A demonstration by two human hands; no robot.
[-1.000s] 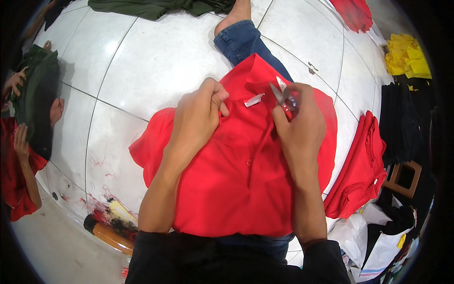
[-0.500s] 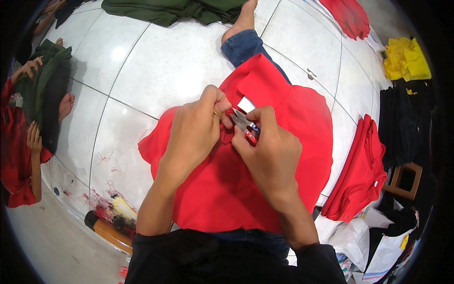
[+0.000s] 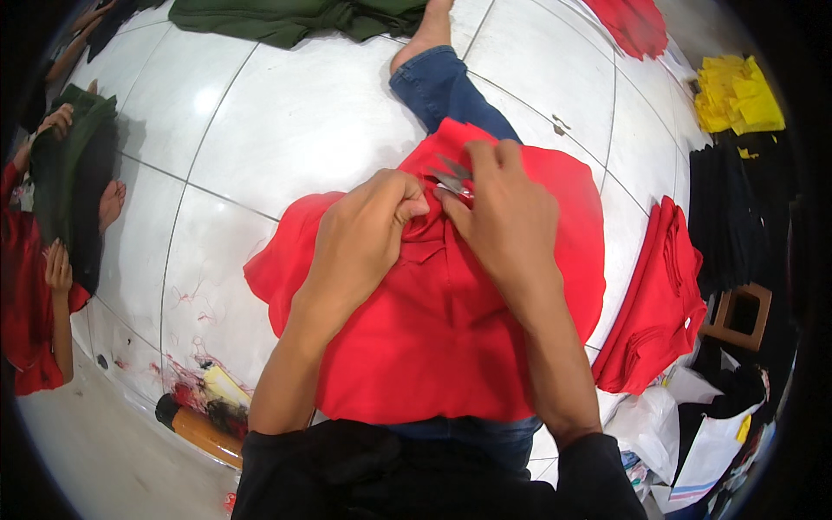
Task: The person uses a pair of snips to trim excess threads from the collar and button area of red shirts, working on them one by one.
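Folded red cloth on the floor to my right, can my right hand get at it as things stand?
Probably yes: the folded red cloth lies uncovered beside your right forearm. But your right hand holds scissors, which would likely need putting down first.

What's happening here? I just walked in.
A person has a red garment spread over their lap. The left hand pinches its cloth, while the right hand holds small scissors close by, blades apparently parted; whether they touch the fabric isn't clear. Folded red cloth lies to the right, and at the far left another person handles dark green cloth.
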